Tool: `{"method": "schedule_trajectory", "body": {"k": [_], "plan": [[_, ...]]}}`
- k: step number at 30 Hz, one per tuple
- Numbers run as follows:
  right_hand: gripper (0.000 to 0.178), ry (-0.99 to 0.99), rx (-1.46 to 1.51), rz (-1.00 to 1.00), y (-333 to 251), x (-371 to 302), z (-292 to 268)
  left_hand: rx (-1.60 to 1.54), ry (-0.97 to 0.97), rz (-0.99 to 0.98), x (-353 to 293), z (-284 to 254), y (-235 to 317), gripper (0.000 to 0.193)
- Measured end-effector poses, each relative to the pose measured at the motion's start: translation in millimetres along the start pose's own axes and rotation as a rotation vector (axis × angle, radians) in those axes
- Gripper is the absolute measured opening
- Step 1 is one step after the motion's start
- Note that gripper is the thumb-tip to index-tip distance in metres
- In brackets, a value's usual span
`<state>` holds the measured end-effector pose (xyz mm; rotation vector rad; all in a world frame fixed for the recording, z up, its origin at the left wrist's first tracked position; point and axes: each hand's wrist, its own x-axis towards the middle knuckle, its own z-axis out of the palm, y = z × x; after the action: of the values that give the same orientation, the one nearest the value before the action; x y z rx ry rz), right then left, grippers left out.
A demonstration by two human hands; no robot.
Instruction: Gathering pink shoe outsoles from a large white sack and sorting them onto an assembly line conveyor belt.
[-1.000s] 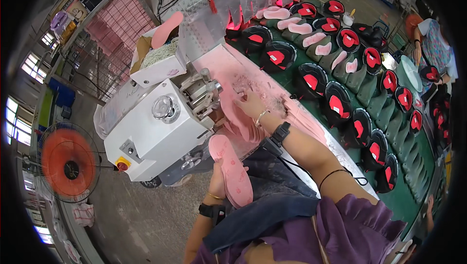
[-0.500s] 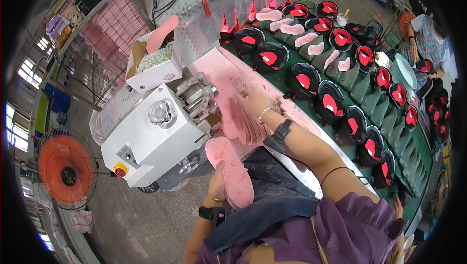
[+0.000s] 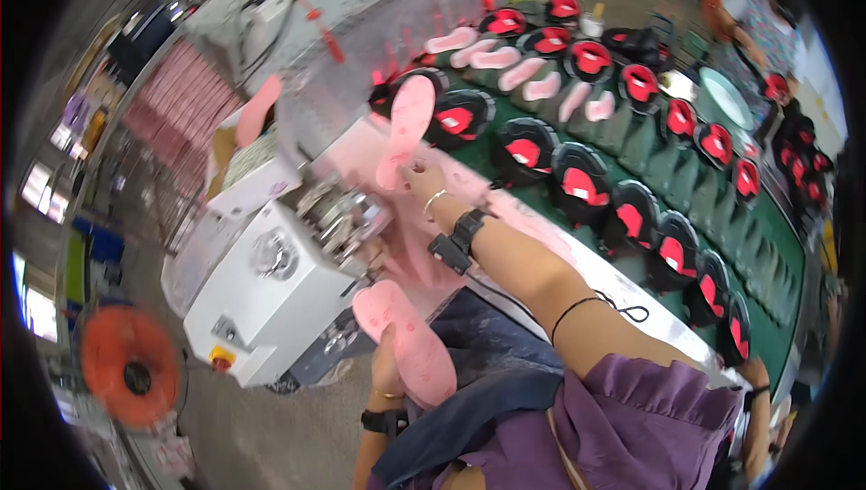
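Okay, far left, well out from the left hand, an orange fan; beyond it and farther from the hands, a wire rack loaded with pink sheets. Next, up and left of both hands, a white carton: pale stringy tangle inside, one loose insole sticking up out of it. Below that, just left of the hands, a white machine with metal rollers, blurred. Left hand is nearest the body, wrapped partway round the lower insole, thumb on top; cannot tell if that's one piece or several. Between the hands, a pink pile, too smeared to count. Right hand pinches the near end of the upper insole, fingers drawn together, piece standing up beyond them. That's the change: half a second ago this hand was lower, next to the pile; now it's farther out with the insole in plain view, so I judge that piece is clear of the pile. Right of that hand, black-and-red shoe pieces in rows; farther right, a pale green basin, contents unclear, near a co-worker.
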<state>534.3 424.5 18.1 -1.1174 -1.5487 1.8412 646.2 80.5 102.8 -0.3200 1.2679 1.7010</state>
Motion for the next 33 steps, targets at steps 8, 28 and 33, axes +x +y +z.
{"method": "schedule_trajectory", "body": {"k": [8, 28, 33], "plan": [[0.032, 0.572, -0.378, -0.284, -29.0, -18.9, -276.8, -0.117, -0.199, -0.131, -6.3, 20.2, -0.5, 0.033], [0.016, -0.344, -0.015, -0.054, -40.8, -138.5, -191.3, 0.534, -0.341, 0.340, 23.8, -6.5, -12.5, 0.027], [0.040, -0.605, -0.459, -0.050, -48.4, -253.9, -104.3, 0.979, -0.508, 0.911, 22.5, -23.6, -5.7, 0.024]]}}
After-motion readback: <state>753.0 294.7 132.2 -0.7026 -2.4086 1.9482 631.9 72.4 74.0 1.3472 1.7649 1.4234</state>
